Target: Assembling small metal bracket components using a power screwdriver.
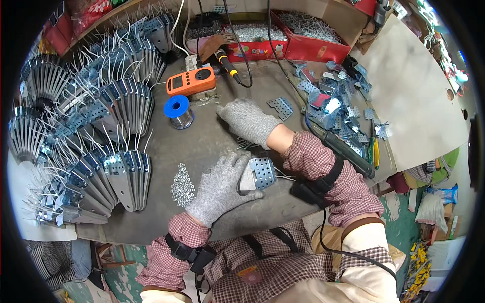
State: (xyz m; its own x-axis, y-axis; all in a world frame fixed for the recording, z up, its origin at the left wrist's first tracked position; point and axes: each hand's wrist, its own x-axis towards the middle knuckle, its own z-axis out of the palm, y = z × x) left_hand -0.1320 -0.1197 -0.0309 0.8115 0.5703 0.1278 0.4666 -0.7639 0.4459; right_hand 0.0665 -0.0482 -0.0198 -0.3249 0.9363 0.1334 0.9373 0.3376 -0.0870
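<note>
My left hand (pixel 218 188), in a grey knit glove, grips a small metal bracket with a blue perforated plate (pixel 263 172) on it, thumb along its near edge and fingers at its far side. A white wire sticks out from the bracket's right side. Farther off, my right hand (pixel 248 120), gloved alike, is held low over the table with its fingers pressed together. Whether anything is between its fingertips is hidden. Just below that hand lie a few thin screws (pixel 244 143). Beside my left wrist, small nuts (pixel 182 186) are spread in a heap.
Fanned rows of wired grey brackets (pixel 126 174) fill the left side. Behind stand a solder spool (pixel 178 112), an orange meter (pixel 190 81), a yellow-black screwdriver (pixel 227 65) and red boxes of hardware (pixel 316 43). Loose blue plates (pixel 336 101), a dark corded tool (pixel 348 154) and pliers (pixel 374 151) lie right.
</note>
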